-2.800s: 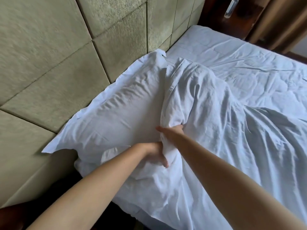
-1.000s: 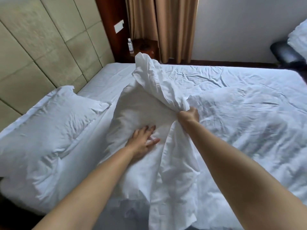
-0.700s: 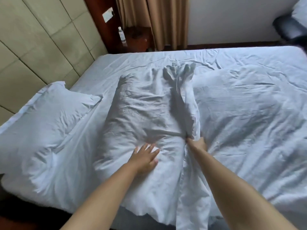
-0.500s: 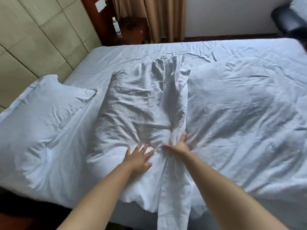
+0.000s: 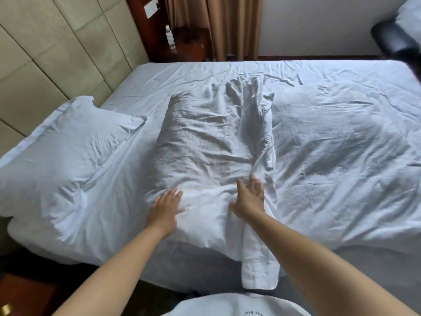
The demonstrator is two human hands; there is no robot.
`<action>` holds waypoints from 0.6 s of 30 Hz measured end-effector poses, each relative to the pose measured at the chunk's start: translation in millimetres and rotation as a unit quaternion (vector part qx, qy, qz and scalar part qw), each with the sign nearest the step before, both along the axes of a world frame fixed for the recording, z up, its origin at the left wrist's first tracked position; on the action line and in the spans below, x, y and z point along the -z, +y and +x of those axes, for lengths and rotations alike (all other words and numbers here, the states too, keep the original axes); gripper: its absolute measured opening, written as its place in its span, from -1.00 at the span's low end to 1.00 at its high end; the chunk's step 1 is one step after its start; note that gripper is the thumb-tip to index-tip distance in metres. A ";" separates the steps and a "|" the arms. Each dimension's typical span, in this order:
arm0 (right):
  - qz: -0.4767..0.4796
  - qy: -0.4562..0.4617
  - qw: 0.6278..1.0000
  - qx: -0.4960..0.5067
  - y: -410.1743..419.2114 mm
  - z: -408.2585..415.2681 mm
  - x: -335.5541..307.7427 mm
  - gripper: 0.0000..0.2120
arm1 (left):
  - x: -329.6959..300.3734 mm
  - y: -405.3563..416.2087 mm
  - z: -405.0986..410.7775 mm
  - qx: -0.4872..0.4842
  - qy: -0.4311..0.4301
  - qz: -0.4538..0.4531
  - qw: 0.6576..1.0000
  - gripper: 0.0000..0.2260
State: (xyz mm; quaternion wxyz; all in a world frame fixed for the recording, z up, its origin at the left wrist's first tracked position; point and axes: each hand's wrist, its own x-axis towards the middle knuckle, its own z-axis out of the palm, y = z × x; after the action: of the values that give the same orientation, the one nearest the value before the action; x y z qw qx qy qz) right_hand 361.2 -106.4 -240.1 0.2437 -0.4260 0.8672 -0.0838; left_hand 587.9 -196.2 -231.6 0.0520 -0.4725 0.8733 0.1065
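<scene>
White pillow (image 5: pixel 205 142), long axis pointing straight away — left hand (image 5: pixel 165 207), right hand (image 5: pixel 249 198) flat-fingered on its near end.

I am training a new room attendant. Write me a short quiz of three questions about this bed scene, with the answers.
1. True or false: the left hand grips the middle pillow.
2. Where does the second pillow lie? A) beside the headboard B) on the floor C) on the nightstand
3. Which hand lies next to the bunched cloth that hangs over the bed edge?
Key: 1 false, it rests flat on it; 2 A; 3 the right hand.
</scene>
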 end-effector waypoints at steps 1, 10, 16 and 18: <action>0.004 -0.002 1.000 -0.023 -0.9 13.4 -1.0 -0.31 | 0.5 -1.7 11.0 -0.023 -0.001 -0.010 1.000 -0.44; -0.107 0.020 0.966 -0.236 -15.3 119.0 -13.9 -0.53 | 10.1 -12.9 76.5 -0.054 -0.039 0.058 0.996 -0.46; 0.086 0.165 0.926 -0.328 -18.7 163.1 -2.7 0.07 | 31.3 -23.4 104.4 0.026 -0.125 0.130 0.983 -0.04; 0.060 0.202 0.934 -0.288 -22.2 171.3 2.2 -0.07 | 35.3 -27.6 108.3 0.009 -0.113 0.157 0.981 0.02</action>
State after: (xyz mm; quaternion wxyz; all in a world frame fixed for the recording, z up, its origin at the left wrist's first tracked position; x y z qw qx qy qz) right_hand 532.5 -128.6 -242.3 0.1023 -0.6501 0.7416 0.1300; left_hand 696.2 -223.7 -266.9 0.2247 -0.4594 0.8386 0.1877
